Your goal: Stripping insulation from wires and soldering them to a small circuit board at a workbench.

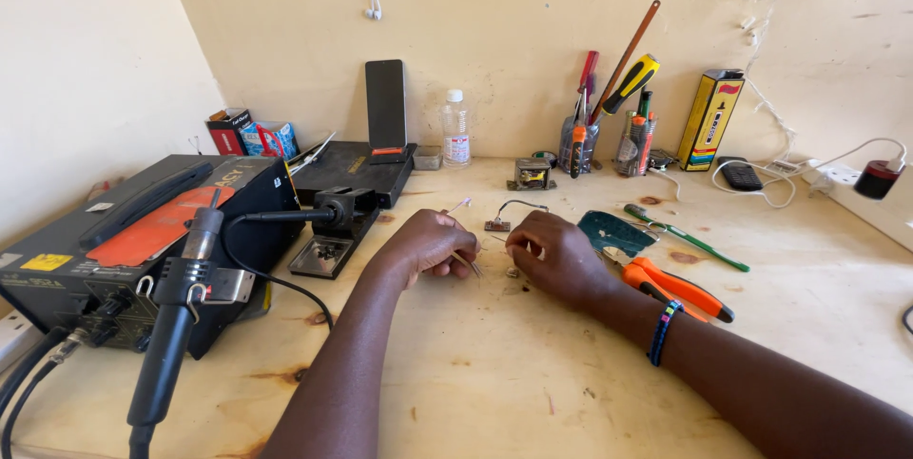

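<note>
My left hand (426, 242) rests on the wooden bench with its fingers closed on thin metal tweezers (466, 263), whose tips point toward my right hand. My right hand (553, 252) lies a little to the right, fingers curled around a small part with thin wires; what it pinches is mostly hidden. Just beyond both hands sits a small brown circuit board (496, 225) with a thin grey wire looping off it. A beaded band (663, 331) circles my right wrist.
A black rework station (114, 240) with a hot-air handle (176, 312) stands at the left, an iron holder (333, 221) beside it. Orange-handled pliers (670, 286), a green circuit board piece (613, 231) and a green screwdriver (687, 237) lie right. Tool cups (578, 145), a bottle (456, 131) and a phone (385, 105) line the wall.
</note>
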